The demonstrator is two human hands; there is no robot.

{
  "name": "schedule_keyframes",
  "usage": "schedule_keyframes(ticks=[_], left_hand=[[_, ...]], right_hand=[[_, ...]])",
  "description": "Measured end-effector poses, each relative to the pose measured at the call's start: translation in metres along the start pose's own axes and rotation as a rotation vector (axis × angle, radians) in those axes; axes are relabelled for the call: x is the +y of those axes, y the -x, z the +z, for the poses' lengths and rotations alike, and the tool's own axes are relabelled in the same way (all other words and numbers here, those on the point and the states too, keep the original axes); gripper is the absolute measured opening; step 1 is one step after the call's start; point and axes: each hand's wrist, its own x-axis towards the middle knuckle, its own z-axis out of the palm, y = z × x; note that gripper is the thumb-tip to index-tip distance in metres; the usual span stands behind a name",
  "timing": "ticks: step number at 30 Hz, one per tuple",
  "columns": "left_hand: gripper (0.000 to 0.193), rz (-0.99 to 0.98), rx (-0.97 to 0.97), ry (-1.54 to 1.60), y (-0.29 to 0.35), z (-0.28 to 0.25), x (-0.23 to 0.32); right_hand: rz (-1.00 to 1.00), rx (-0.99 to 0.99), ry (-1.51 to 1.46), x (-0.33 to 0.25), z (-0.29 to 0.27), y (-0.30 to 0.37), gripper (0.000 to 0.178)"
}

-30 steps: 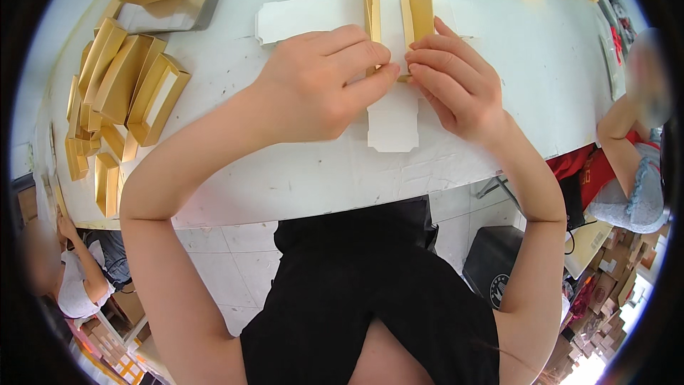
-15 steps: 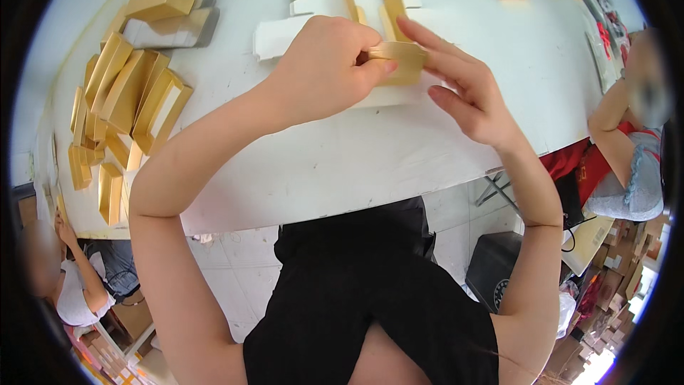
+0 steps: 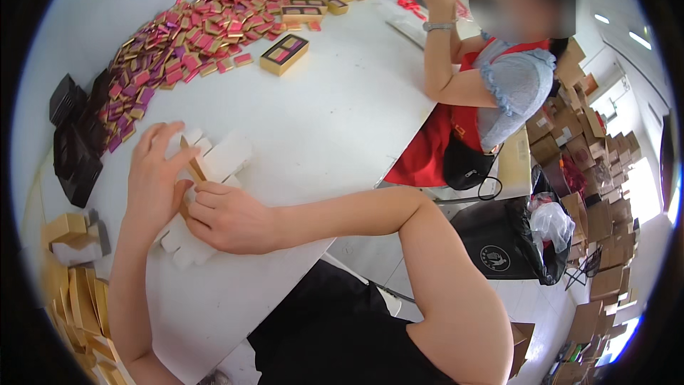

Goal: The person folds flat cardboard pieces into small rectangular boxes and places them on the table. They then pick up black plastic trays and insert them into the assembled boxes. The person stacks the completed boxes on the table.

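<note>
A partly folded gold cardboard box (image 3: pixel 194 162) stands between my hands at the left of the table, its white sides spread out as flaps (image 3: pixel 229 152). My right hand (image 3: pixel 231 219) has its fingers curled in against the box's near part, closed on it. On the box's left side is my left hand (image 3: pixel 153 175), its fingers stretched and spread, with index finger and thumb touching the gold wall. Part of the box is hidden behind my fingers.
Gold box pieces (image 3: pixel 84 299) are heaped at the lower left. Black trays (image 3: pixel 77 164) and a large pile of small pink and gold pieces (image 3: pixel 192 36) lie beyond. A gold palette box (image 3: pixel 285 53) sits mid-table. Another person (image 3: pixel 513 85) is at the right, near a black bin (image 3: pixel 491 239).
The view has swung to the right, bringing the pile and the other person into sight. My right hand has curled in onto the box; my left hand's fingers have opened out.
</note>
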Motion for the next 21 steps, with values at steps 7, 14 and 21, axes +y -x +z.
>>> schedule_keyframes(ticks=[7,14,21], left_hand=[[0.025,0.068,-0.189,0.159,-0.008,0.02,-0.03],[0.019,0.055,-0.247,0.074,0.006,0.02,-0.035],[0.015,0.047,-0.183,0.024,0.028,-0.012,-0.025]], right_hand=[[0.075,-0.652,-0.325,0.027,-0.02,-0.016,0.018],[0.218,-0.566,-0.064,0.009,-0.01,-0.001,0.031],[-0.064,-0.38,-0.133,0.032,-0.036,0.008,0.027]])
